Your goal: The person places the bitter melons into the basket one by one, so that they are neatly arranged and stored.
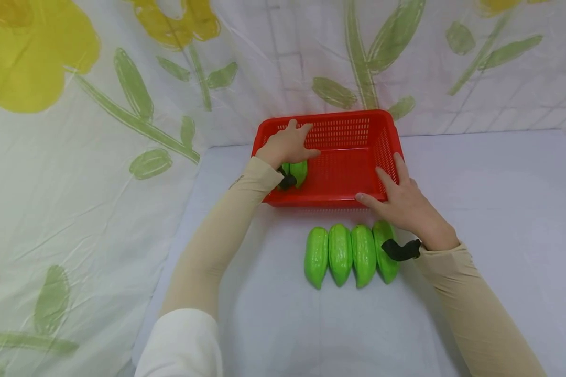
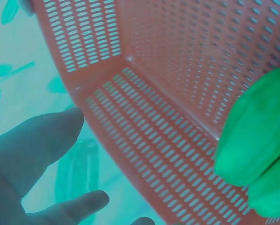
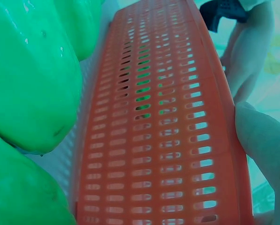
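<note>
A red perforated plastic basket (image 1: 339, 198) stands in the middle, partly under both hands. My left hand (image 1: 286, 144) hovers over its left part with fingers spread and nothing held. Beneath that wrist lie long green fruits (image 1: 299, 173) inside the basket, partly hidden; the left wrist view shows two of these, one being a plump green fruit (image 2: 259, 129). My right hand (image 1: 403, 201) is at the basket's front right corner, fingers spread, its thumb touching the front rim. In front of the basket, several more green fruits (image 1: 340, 256) lie side by side in a row, pointed ends toward me.
A table with a pale cloth (image 1: 264, 314) bears the basket and fruits. Behind and to the left hangs a white curtain (image 1: 89, 209) printed with yellow flowers and green leaves. A black strap (image 1: 401, 250) on the right wrist overlaps the rightmost fruit of the row.
</note>
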